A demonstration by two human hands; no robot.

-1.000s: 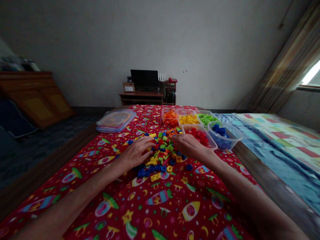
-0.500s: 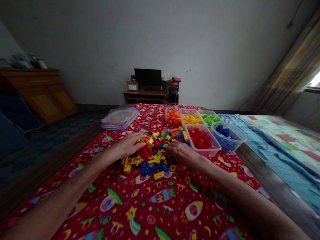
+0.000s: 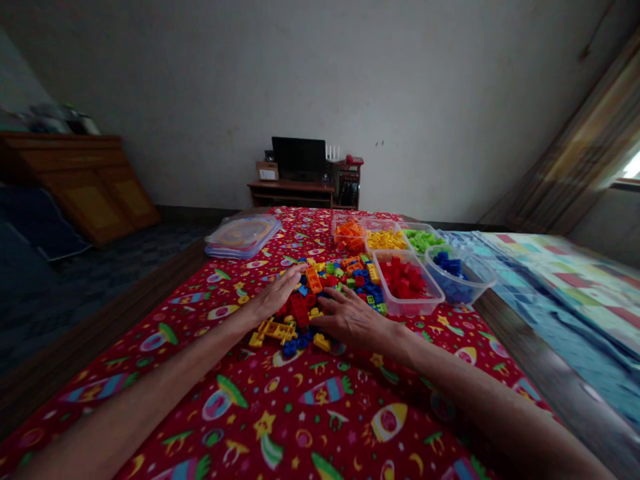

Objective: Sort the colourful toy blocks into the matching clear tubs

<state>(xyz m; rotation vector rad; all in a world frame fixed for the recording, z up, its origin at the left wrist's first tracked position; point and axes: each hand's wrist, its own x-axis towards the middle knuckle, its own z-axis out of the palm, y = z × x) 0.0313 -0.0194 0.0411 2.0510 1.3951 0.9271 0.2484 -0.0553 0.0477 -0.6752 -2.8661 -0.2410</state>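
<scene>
A loose pile of toy building bricks in red, yellow, blue, orange and green lies on the patterned red tablecloth. My left hand rests at the pile's left side, fingers stretched forward against the bricks, beside an orange brick. My right hand lies palm down over the right part of the pile with its fingers spread, hiding the bricks under it. Neither hand has a brick visibly in its grasp. Yellow frame-like pieces sit at the pile's near left.
Right of the pile stand tubs of sorted bricks: red, blue, orange, yellow and green. Stacked clear lids lie at the far left. A bed adjoins the table's right edge.
My right hand has moved left and nearer over the pile, its fingers spreading. My left hand has shifted right, pushed against the bricks. Some bricks at the near side have moved.
</scene>
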